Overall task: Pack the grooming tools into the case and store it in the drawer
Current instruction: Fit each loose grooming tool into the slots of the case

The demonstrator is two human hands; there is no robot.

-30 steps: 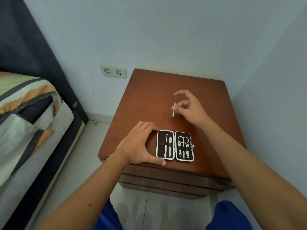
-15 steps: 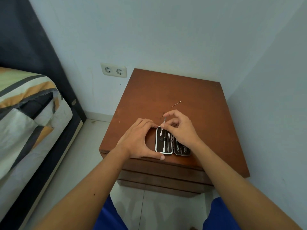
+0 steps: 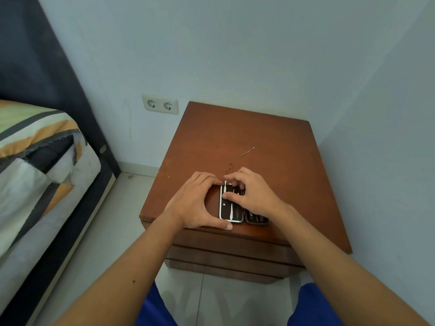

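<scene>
Left hand [image 3: 195,203] cups the open case [image 3: 231,208]; right hand [image 3: 253,196] pinches a white tool [image 3: 224,188] over it, covering its right half; a thin pick [image 3: 247,151] lies beyond both on the worktop [image 3: 282,175].

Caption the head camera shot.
Left hand steadies open case; right hand slots a tool in.

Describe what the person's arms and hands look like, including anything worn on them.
Both forearms are bare, with no sleeves in view. The left hand and right hand carry no gloves, rings, watch or bracelets that show. A small dark mole marks the left forearm. Blue clothing shows at the legs.
</scene>
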